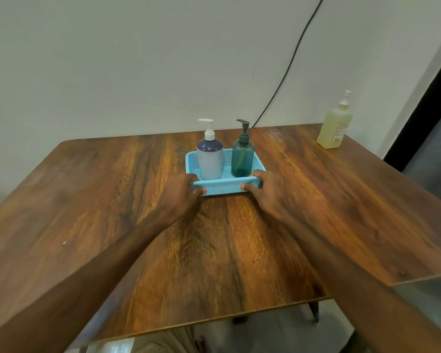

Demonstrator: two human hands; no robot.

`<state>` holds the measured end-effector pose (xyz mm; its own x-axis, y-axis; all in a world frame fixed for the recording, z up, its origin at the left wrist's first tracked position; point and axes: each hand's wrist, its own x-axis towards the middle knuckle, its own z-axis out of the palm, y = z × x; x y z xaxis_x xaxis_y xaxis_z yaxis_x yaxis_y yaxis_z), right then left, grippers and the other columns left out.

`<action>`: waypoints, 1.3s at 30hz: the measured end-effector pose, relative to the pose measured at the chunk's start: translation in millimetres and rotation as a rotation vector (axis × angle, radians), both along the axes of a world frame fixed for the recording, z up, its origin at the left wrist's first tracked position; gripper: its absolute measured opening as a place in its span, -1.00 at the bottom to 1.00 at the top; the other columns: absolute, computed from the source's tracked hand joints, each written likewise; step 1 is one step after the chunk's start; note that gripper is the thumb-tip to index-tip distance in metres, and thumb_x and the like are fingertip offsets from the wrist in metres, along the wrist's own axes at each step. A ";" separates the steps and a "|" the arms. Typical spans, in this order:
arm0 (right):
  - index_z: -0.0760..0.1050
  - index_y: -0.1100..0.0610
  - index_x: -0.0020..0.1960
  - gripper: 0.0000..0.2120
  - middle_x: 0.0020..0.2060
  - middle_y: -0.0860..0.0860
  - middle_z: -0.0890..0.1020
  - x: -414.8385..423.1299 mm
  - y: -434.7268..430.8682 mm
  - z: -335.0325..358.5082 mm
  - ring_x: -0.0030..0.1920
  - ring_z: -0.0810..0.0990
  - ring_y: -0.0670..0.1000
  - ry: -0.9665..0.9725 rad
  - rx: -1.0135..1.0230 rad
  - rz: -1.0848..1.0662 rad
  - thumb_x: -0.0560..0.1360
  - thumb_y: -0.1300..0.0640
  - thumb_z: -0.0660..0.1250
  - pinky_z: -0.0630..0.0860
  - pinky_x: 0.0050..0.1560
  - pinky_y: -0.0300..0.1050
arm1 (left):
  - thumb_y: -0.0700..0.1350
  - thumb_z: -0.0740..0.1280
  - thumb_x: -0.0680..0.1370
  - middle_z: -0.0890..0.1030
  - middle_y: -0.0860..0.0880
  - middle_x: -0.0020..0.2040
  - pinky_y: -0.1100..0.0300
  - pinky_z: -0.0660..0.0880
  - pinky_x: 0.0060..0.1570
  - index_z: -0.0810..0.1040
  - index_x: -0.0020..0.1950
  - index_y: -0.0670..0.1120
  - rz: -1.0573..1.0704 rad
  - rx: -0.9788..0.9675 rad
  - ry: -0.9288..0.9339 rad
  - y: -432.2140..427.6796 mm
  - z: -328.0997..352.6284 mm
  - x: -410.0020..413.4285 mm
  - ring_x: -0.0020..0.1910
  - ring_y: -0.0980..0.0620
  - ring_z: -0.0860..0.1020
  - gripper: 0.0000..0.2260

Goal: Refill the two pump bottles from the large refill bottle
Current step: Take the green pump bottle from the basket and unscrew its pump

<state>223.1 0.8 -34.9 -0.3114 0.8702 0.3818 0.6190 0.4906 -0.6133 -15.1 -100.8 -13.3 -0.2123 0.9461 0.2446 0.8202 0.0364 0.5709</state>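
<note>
- Two bare forearms reach forward from the lower corners of the frame across a dark wood-grain table [138, 212], whose near edge runs across the bottom of the picture.
- The left hand [182, 191] grips the near-left corner of a light blue perforated basket [224, 187], thumb against the outside of the front wall and fingers curled over the rim.
- The right hand [264, 189] grips the near-right corner of the same basket in the same way, thumb on the front wall, fingers hooked over the top edge.
- The basket sits around the middle of the table; whether it rests on the wood or is raised just clear of it cannot be told.
- Inside the basket, on the left, stands a pale pump bottle [210, 161] with a dark blue shoulder and a white pump, upright.
- Just beside it on the right stands a teal see-through pump bottle [242, 159] with a dark pump, also upright; its dip tube shows through the wall.
- The large refill bottle [335, 126], pale yellow with a printed label and a white pump top, stands upright at the table's far right corner, well apart from the basket and both hands.
- A black cable [290, 64] runs down the plain pale wall [112, 59] and drops behind the far edge of the table.
</note>
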 end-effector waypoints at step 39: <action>0.37 0.05 0.33 -0.58 0.00 -0.01 0.56 146.0 4.0 -14.5 0.00 0.56 0.04 -0.058 -0.151 -0.368 0.52 0.03 0.38 0.53 0.12 0.09 | 0.01 0.27 0.63 0.56 -0.23 0.23 -0.03 0.46 0.19 0.49 0.24 -0.21 -0.514 -0.191 0.378 90.2 9.6 222.4 0.20 -0.19 0.54 -0.68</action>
